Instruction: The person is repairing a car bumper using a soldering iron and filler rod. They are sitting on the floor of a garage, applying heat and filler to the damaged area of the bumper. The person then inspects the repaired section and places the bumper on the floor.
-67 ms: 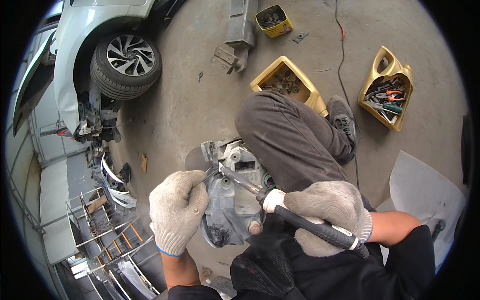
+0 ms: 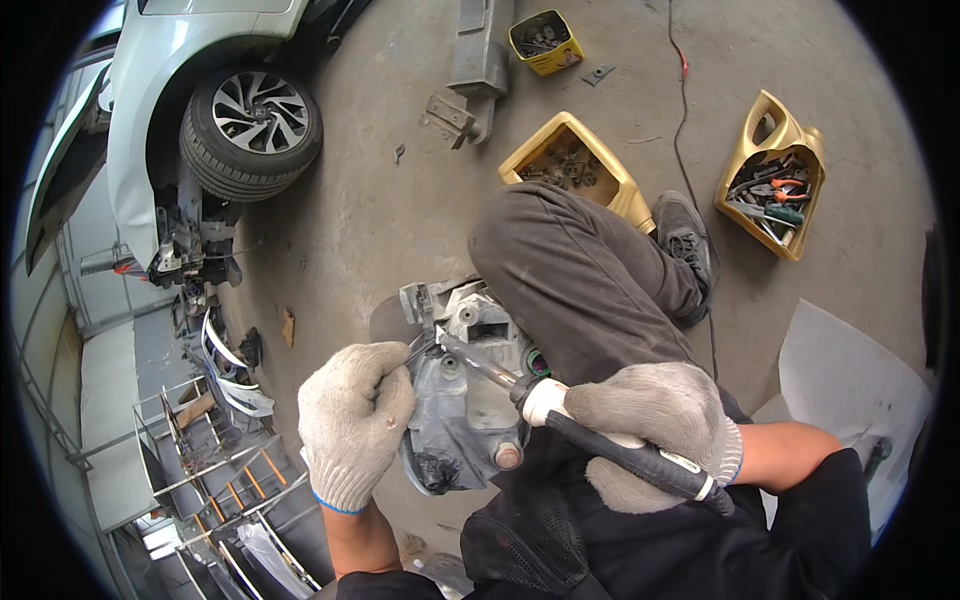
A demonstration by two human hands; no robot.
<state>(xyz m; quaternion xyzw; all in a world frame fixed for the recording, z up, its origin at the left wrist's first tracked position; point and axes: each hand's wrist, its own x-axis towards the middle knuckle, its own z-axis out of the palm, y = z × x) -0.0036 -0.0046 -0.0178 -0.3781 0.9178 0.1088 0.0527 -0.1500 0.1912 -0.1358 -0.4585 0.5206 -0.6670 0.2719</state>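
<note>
Gritty concrete floor (image 2: 360, 230) stretches from the car wheel (image 2: 262, 112) to my leg (image 2: 570, 265), which crowds the upper right edge of the lumpy grey plastic housing (image 2: 485, 405) before me. My knit-gloved right hand (image 2: 665, 400) grasps the black-and-white tool (image 2: 577, 430), its metal barrel (image 2: 482, 363) slanting over the housing; at its left edge my left hand (image 2: 355, 425) pinches a thin dark strip (image 2: 423, 344).
</note>
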